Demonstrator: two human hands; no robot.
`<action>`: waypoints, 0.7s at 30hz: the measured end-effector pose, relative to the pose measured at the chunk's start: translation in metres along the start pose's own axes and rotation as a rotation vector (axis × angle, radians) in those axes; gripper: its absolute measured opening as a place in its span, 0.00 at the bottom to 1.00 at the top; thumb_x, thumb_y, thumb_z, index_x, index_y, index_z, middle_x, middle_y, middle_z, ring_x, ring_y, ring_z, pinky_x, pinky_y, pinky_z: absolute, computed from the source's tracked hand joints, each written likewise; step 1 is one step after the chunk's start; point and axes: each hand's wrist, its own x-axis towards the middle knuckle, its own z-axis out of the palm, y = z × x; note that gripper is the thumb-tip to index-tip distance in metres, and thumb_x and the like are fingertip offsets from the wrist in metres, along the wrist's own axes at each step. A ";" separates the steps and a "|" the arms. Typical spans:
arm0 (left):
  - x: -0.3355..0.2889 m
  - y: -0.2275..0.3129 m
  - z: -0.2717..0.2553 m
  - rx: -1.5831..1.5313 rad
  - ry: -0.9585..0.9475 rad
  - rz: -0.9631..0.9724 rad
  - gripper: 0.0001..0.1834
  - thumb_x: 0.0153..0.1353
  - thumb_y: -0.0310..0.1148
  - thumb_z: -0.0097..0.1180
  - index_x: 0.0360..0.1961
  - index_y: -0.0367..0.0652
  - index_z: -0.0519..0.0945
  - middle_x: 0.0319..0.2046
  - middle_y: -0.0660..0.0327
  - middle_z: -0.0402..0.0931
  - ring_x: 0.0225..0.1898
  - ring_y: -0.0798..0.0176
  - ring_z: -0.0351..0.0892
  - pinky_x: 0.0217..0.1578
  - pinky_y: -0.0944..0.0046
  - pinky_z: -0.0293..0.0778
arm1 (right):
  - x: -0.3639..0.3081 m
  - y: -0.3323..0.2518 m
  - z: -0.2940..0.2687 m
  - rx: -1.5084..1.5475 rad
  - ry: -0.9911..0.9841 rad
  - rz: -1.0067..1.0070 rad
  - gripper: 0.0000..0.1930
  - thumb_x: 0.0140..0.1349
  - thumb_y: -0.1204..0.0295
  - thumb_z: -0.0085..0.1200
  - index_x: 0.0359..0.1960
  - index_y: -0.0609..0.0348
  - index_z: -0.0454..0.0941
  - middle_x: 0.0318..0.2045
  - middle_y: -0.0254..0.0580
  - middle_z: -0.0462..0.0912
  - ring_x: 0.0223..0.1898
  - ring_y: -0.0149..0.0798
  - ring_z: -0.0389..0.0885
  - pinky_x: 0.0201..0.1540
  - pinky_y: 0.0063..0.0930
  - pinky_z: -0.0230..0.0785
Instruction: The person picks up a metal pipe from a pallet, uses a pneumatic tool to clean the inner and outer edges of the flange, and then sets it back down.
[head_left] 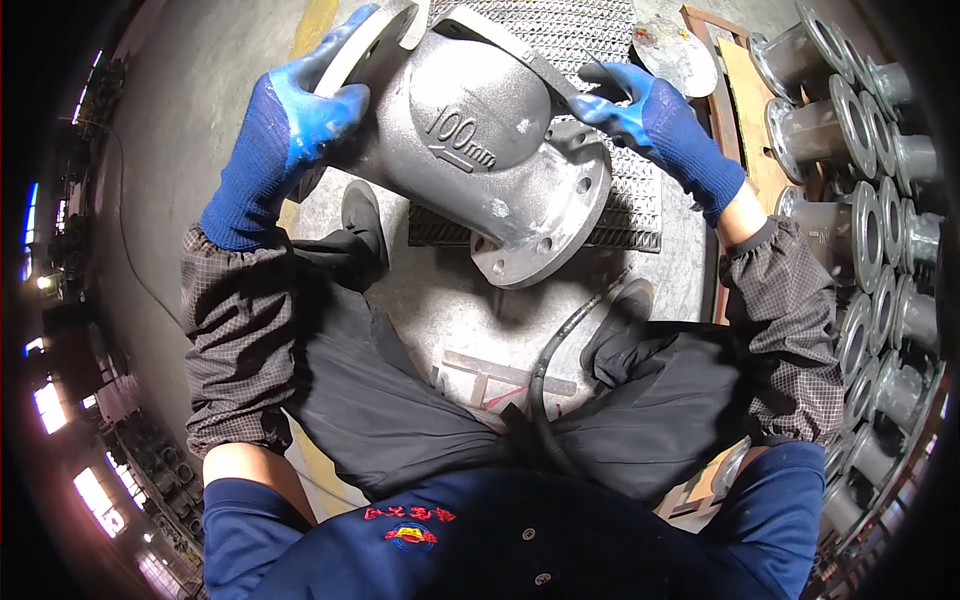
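Visibly, left hand (303,112) grips grainy metal casting (470,165); lower flange (562,222) round.

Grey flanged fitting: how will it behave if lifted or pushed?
The grey fitting is probably heavy for its size, given its thick metal flanges. It should stay rigid, since it looks cast. Pushed, it may rock or roll on the rounded rim of its lower flange.

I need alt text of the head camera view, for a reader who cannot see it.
A person's blue-gloved left hand grips one flange of a grey metal casting, while the blue-gloved right hand is at the edge of another. Beneath is a metal grid; grey flanged pipes crowd the right side.
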 end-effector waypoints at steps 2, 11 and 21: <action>-0.003 0.001 0.002 -0.046 -0.009 0.011 0.33 0.50 0.36 0.58 0.59 0.40 0.68 0.43 0.55 0.76 0.41 0.68 0.74 0.46 0.68 0.70 | -0.002 0.004 -0.002 -0.129 0.055 -0.126 0.25 0.53 0.56 0.58 0.49 0.61 0.75 0.41 0.46 0.81 0.38 0.37 0.81 0.43 0.30 0.73; -0.016 -0.010 0.009 -0.138 0.054 0.175 0.33 0.55 0.44 0.58 0.59 0.38 0.67 0.54 0.55 0.71 0.51 0.65 0.70 0.52 0.68 0.65 | -0.062 -0.032 -0.020 0.494 0.158 0.282 0.22 0.66 0.55 0.38 0.42 0.64 0.76 0.32 0.39 0.83 0.20 0.23 0.71 0.24 0.11 0.61; -0.026 -0.023 0.006 0.182 0.246 0.912 0.22 0.47 0.19 0.57 0.46 0.42 0.76 0.52 0.40 0.70 0.53 0.41 0.72 0.51 0.57 0.71 | -0.141 -0.042 0.072 0.876 0.162 0.627 0.23 0.64 0.55 0.38 0.45 0.63 0.74 0.35 0.42 0.81 0.24 0.31 0.78 0.17 0.17 0.59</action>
